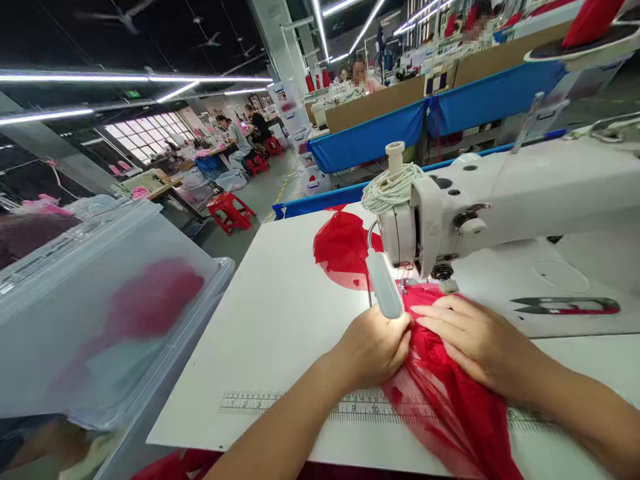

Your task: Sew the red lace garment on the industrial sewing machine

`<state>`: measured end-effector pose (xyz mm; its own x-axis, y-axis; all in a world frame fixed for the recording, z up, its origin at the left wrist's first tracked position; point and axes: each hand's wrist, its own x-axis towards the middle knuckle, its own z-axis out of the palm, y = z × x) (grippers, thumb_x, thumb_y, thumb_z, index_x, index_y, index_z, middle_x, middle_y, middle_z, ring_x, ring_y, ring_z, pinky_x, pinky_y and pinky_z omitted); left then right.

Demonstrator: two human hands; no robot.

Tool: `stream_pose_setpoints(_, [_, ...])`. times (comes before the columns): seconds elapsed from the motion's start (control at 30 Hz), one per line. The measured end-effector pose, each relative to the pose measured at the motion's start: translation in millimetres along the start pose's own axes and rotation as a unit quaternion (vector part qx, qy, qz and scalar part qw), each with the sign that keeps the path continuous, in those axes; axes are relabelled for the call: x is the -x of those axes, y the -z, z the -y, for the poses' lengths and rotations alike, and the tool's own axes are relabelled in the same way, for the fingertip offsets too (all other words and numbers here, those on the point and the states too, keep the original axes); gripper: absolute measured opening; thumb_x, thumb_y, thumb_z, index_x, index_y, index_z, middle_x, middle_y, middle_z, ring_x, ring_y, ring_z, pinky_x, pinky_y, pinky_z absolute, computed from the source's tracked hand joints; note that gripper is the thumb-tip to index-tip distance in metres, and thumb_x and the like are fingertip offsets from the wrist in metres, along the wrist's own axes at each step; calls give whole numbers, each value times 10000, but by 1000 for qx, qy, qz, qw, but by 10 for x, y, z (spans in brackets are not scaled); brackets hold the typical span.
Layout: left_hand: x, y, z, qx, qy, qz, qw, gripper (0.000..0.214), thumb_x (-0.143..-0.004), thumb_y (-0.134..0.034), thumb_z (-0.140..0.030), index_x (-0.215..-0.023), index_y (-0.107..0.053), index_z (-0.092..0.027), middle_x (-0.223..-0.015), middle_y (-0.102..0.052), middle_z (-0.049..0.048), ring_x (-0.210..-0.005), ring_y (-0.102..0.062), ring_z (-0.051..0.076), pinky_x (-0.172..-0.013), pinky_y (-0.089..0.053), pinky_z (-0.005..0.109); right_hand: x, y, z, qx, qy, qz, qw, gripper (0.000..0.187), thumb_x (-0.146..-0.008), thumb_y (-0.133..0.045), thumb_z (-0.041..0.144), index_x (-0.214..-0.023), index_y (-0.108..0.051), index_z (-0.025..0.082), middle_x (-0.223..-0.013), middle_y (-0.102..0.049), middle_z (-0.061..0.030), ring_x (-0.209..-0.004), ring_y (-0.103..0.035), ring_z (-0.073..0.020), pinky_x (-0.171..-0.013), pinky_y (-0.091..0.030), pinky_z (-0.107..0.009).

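Observation:
Sheer red fabric (450,407) runs from under the presser foot of a white sewing machine (530,200) down over the table's front edge. My left hand (376,343) is closed on the fabric's left edge, just below the small lamp (385,283); the lamp partly hides its fingers. On top of the cloth lies my right hand (473,337), fingers stretched out flat and pointing left towards the needle area. More red sheer fabric (343,247) is spread on the table behind the lamp.
Thread snips (567,306) lie right of the needle area. A printed ruler (270,401) crosses the white table (250,333). Clear plastic bins (100,320) stand at left, beyond them a red stool (231,210). Other people sit at workstations farther back.

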<state>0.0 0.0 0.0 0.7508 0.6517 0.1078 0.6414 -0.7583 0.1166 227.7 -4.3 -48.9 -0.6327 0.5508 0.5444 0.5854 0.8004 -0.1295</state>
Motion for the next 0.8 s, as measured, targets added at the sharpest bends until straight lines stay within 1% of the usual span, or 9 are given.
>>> stream_pose_setpoints(0.07, [30, -4, -4, -9, -2, -14, 1000, 422, -1069, -297, -361, -1154, -609, -90, -858, -612, 81, -692, -563, 218, -605, -511, 346, 13, 30, 19, 11, -6, -16, 1000, 424, -917, -407, 61, -1227, -684, 147, -1153, -740, -98, -1096, -612, -257, -888, -568, -434])
stream_pose_setpoints(0.13, [55, -11, -9, -18, -8, -30, 999, 545, -1079, -265, -476, -1266, -572, -67, -909, -636, 110, -715, -582, 233, -599, -519, 359, 17, 53, 34, 19, -8, -29, 999, 419, -921, -398, 54, -1201, -690, 158, -1104, -749, -91, -1063, -625, -246, -860, -567, -412])
stream_pose_setpoints(0.23, [84, -32, -19, -34, -25, -55, 998, 727, -1065, -147, -579, -1270, -592, -43, -1018, -659, 175, -779, -619, 253, -626, -543, 381, 11, 64, 40, 27, -4, -43, 999, 398, -934, -389, 52, -1167, -695, 155, -1067, -751, -84, -1040, -632, -236, -847, -558, -390])
stream_pose_setpoints(0.3, [102, -56, -27, -50, -27, -74, 996, 791, -1047, -112, -622, -1266, -609, -47, -1124, -657, 217, -851, -640, 271, -661, -559, 395, 7, 61, 36, 31, 1, -46, 998, 386, -940, -391, 56, -1161, -694, 147, -1069, -752, -83, -1042, -630, -239, -848, -552, -389])
stream_pose_setpoints(0.37, [122, -86, -35, -69, -22, -89, 993, 800, -1035, -136, -653, -1256, -629, -62, -1173, -657, 233, -882, -651, 279, -676, -564, 398, 8, 55, 31, 34, 2, -47, 998, 398, -937, -384, 44, -1169, -691, 145, -1079, -753, -80, -1049, -629, -239, -855, -545, -390])
stream_pose_setpoints(0.47, [148, -136, -41, -93, -19, -116, 989, 797, -1024, -184, -680, -1247, -650, -73, -1124, -684, 223, -849, -658, 278, -678, -554, 396, 8, 57, 30, 32, 1, -47, 998, 420, -924, -377, 23, -1168, -693, 155, -1087, -756, -70, -1053, -631, -235, -872, -538, -391])
stream_pose_setpoints(0.53, [159, -161, -41, -103, -17, -131, 986, 809, -1016, -187, -696, -1266, -649, -81, -1095, -695, 214, -863, -661, 289, -700, -545, 406, -3, 73, 37, 30, 0, -45, 999, 418, -921, -383, 23, -1159, -698, 162, -1094, -758, -66, -1048, -634, -235, -869, -540, -391])
stream_pose_setpoints(0.7, [170, -182, -36, -114, -1, -131, 985, 820, -1018, -134, -688, -1322, -632, -111, -978, -712, 177, -961, -655, 310, -809, -507, 432, -77, 158, 47, 51, 14, -43, 998, 397, -917, -400, 30, -1132, -712, 149, -1073, -771, -62, -1007, -650, -233, -815, -561, -378])
stream_pose_setpoints(0.8, [167, -184, -29, -117, 2, -133, 984, 816, -1024, -121, -674, -1333, -633, -119, -1009, -715, 177, -999, -648, 309, -850, -484, 437, -119, 194, 29, 61, 27, -39, 997, 389, -917, -410, 33, -1127, -718, 140, -1064, -774, -62, -994, -655, -226, -823, -569, -367])
